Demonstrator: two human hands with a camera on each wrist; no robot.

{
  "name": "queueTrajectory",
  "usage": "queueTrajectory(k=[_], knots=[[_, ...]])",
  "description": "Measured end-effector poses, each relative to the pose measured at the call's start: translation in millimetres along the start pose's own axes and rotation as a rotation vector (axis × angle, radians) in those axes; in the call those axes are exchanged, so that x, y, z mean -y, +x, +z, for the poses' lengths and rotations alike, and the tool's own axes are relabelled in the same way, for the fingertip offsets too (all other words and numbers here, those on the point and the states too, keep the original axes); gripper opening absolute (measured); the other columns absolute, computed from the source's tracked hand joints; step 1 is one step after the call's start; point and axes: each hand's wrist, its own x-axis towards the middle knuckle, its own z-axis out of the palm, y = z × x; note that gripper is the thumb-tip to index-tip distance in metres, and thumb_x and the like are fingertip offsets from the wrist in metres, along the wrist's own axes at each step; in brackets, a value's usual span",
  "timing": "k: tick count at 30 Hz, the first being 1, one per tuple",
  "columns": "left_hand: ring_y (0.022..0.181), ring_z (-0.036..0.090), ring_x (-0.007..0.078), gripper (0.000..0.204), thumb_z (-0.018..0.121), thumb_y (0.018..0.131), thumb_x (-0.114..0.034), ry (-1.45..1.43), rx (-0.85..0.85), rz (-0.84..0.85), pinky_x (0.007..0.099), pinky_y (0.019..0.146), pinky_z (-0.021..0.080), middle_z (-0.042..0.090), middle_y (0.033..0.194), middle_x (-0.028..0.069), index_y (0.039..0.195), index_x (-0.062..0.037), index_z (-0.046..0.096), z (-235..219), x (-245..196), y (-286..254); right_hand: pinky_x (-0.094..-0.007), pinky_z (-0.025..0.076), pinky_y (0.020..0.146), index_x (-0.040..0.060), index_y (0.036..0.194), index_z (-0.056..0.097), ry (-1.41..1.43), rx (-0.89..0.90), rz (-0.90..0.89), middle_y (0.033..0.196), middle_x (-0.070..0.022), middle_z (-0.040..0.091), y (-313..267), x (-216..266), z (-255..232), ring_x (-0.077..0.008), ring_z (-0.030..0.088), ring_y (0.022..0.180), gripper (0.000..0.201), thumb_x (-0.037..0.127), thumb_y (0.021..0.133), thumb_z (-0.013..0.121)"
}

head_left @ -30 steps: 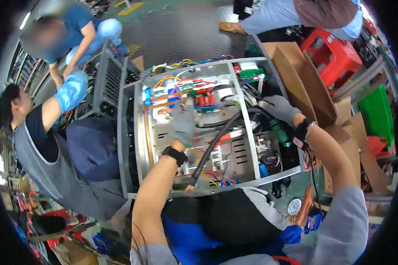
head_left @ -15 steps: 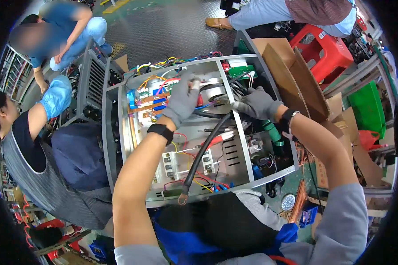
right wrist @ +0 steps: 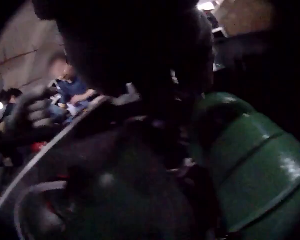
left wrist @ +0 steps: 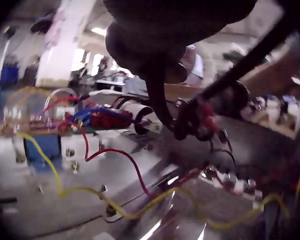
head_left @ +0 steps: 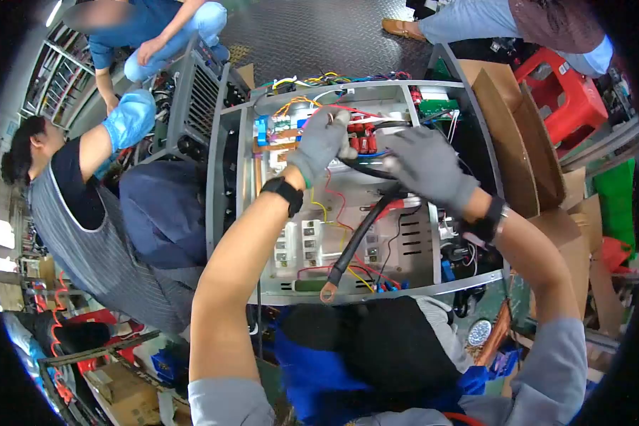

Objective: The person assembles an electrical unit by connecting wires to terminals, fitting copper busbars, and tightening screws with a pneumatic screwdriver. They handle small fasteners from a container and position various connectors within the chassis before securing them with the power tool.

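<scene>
My gloved left hand (head_left: 321, 148) is over the circuit boards in an open metal cabinet (head_left: 348, 291), its fingers curled round a black cable (head_left: 366, 169). In the left wrist view this cable (left wrist: 160, 97) hangs in a curve below the dark hand. My gloved right hand (head_left: 433, 167) is blurred, palm down over the cabinet's inner divider, fingers towards the left hand. I cannot tell whether it grips anything. Below it comes out a thick black cable with a copper ring lug (head_left: 328, 291). Red capacitors (head_left: 366, 138) sit between the hands.
Yellow wires (left wrist: 125, 212) and red wires (left wrist: 112, 150) cross the cabinet floor. A green cylinder (right wrist: 265, 170) stands near my right wrist. Cardboard (head_left: 504, 135) and a red stool (head_left: 564, 96) are at the right. One seated person (head_left: 99, 206) is close at the left; others are beyond.
My left hand has risen and moved off the boards towards the capacitors. My right hand has left the cables right of the divider and come across it, leftwards. The head view has shifted.
</scene>
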Motion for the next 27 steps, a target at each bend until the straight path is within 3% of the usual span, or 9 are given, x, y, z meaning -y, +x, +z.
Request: queueTrajectory(k=[4,5,9,11,15,17,21,24,27], knots=[[0.06,0.06,0.0207,0.027,0.051,0.094,-0.022,0.67,0.105,0.133,0.037,0.061,0.05,0.059,0.07,0.0105,0.109,-0.0006,0.056,-8.3,-15.6,11.5,-0.0467,0.048,0.068,0.0064,0.099,0.06,0.107,0.459,0.174,0.084,-0.0165,0.064,26.8,17.6,62.8,-0.036,0.063,0.08,0.026,0.029,0.087,0.055],[0.065,0.062,0.0244,0.028,0.049,0.094,-0.023,0.687,0.127,-0.03,0.0392,0.064,0.05,0.062,0.078,0.0153,0.111,-0.0027,0.056,-2.5,-18.3,16.0,-0.0469,0.048,0.067,0.0061,0.099,0.059,0.161,0.437,0.193,0.083,-0.017,0.064,27.7,18.8,70.3,-0.0365,0.063,0.078,0.025,0.029,0.088,0.054],[0.077,0.064,0.027,0.03,0.05,0.093,-0.025,1.089,0.237,0.381,0.0399,0.067,0.05,0.063,0.087,0.0191,0.113,-0.0026,0.053,3.5,13.5,33.8,-0.0481,0.047,0.067,0.0062,0.095,0.059,0.412,0.287,0.223,0.08,-0.0194,0.063,10.2,18.0,80.1,-0.0391,0.062,0.078,0.027,0.031,0.092,0.05],[0.086,0.065,0.0317,0.047,0.058,0.09,-0.035,0.928,0.265,0.176,0.0402,0.075,0.051,0.064,0.094,0.0212,0.123,-0.0033,0.047,0.0,-17.9,18.3,-0.0486,0.046,0.066,0.0066,0.094,0.058,0.579,0.175,0.282,0.081,-0.0197,0.062,5.4,21.8,78.3,-0.0401,0.06,0.077,0.028,0.033,0.094,0.048],[0.102,0.061,0.0378,0.082,0.071,0.078,-0.045,1.094,-0.131,-0.011,0.0403,0.091,0.049,0.061,0.115,0.0238,0.136,0.0009,0.035,-71.7,-76.6,-67.3,-0.0508,0.045,0.068,0.0061,0.094,0.054,0.346,0.26,0.323,0.083,-0.0191,0.062,13.6,19.9,77.6,-0.0412,0.059,0.077,0.029,0.034,0.095,0.046],[0.109,0.057,0.0401,0.088,0.07,0.079,-0.047,1.53,-0.379,0.347,0.0443,0.093,0.047,0.055,0.124,0.0249,0.14,0.0011,0.028,-134.8,-42.6,-118.0,-0.052,0.046,0.069,0.0066,0.094,0.054,0.263,0.169,0.477,0.082,-0.02,0.062,21.8,24.9,71.4,-0.0408,0.06,0.079,0.025,0.03,0.092,0.047],[0.112,0.054,0.0442,0.093,0.069,0.079,-0.051,1.477,-0.462,-0.317,0.0477,0.091,0.047,0.05,0.128,0.028,0.143,-0.0003,0.024,-157.0,24.2,-212.5,-0.0481,0.049,0.069,0.0068,0.093,0.059,0.2,0.313,0.531,0.083,-0.0185,0.065,31.9,33.7,80.9,-0.0376,0.064,0.081,0.02,0.024,0.088,0.051],[0.108,0.057,0.044,0.094,0.07,0.078,-0.052,1.205,-0.566,-0.44,0.0471,0.088,0.049,0.05,0.129,0.0291,0.142,0.0015,0.026,-143.6,34.9,-219.9,-0.0478,0.049,0.062,0.0069,0.09,0.062,0.0,0.305,0.373,0.075,-0.016,0.065,36.8,27.7,98.1,-0.0357,0.064,0.072,0.02,0.025,0.087,0.054],[0.107,0.055,0.045,0.1,0.069,0.077,-0.055,1.211,-0.619,-0.156,0.0489,0.087,0.048,0.049,0.122,0.0306,0.14,0.0058,0.023,-146.4,50.9,-222.9,-0.0427,0.052,0.067,0.008,0.087,0.068,-0.169,0.506,0.339,0.08,-0.014,0.068,49.7,36.9,93.0,-0.0313,0.067,0.076,0.02,0.023,0.075,0.062]])
